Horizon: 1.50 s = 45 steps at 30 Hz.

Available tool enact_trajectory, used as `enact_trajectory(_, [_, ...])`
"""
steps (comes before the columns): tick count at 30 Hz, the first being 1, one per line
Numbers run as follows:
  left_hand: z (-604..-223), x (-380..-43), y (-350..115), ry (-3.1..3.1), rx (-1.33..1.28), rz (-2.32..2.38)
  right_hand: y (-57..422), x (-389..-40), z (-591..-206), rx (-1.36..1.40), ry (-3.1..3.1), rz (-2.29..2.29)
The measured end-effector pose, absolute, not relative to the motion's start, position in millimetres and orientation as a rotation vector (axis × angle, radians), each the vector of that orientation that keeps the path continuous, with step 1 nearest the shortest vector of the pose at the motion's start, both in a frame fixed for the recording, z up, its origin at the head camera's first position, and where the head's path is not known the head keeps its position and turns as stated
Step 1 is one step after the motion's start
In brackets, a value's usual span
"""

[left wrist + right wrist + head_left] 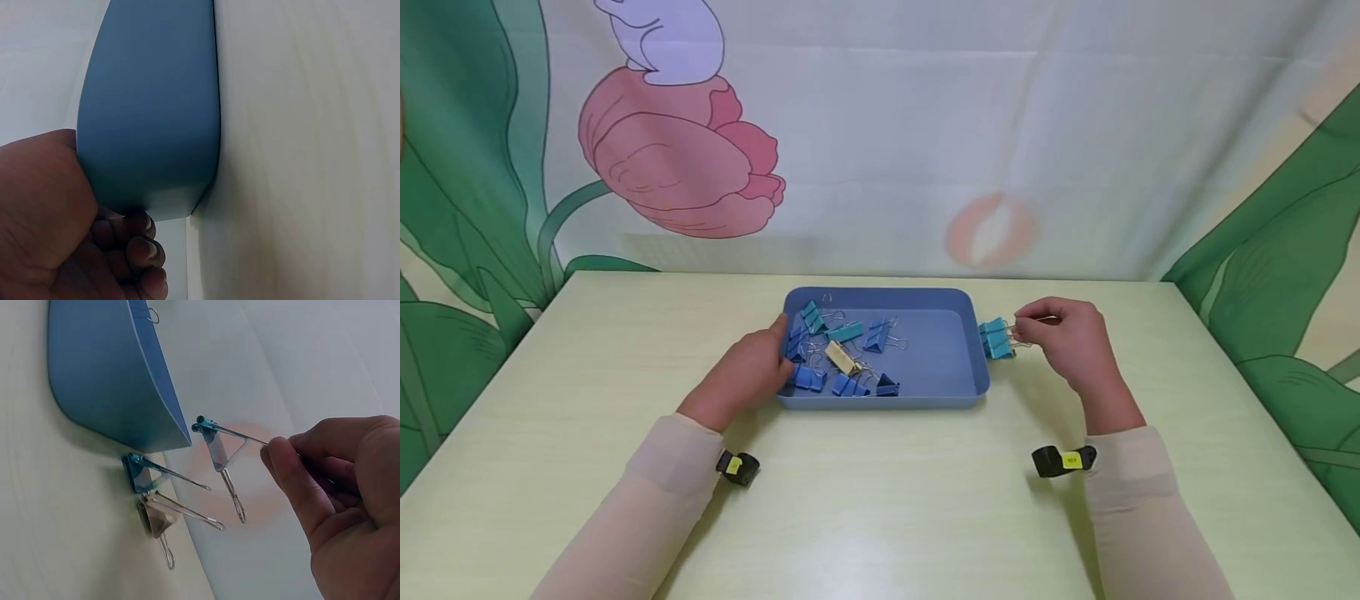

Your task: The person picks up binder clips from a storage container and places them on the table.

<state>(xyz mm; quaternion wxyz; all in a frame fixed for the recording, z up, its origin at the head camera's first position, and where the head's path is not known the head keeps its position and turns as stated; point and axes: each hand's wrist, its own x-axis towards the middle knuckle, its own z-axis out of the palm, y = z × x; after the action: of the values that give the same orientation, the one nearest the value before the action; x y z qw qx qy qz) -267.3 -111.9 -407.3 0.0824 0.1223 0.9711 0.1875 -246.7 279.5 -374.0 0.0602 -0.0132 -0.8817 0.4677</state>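
Observation:
A blue tray (936, 346) lies on the table with several binder clips in blue, teal and cream crowded into its left half. My left hand (737, 367) grips the tray's left side, thumb at the rim; in the left wrist view its fingers curl beside the tray's corner. Just past the tray's right end, my right hand (1067, 337) pinches a teal binder clip (215, 447) by one wire handle, holding it above the table. Below it, a second teal binder clip (140, 475) and a paler one (161, 519) sit on the table close to the tray wall.
The pale wooden table (880, 500) extends around the tray. A printed curtain (880, 150) with a flower and leaves hangs behind its back edge. Black straps with yellow labels are at both wrists.

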Motion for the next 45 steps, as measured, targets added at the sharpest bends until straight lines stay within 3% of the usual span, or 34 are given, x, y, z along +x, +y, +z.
enact_trajectory(45, [-407.2,-269.8,-112.0,2.878,0.343,0.562,281.8,-255.2,-396.2,-0.015,-2.949,1.457])
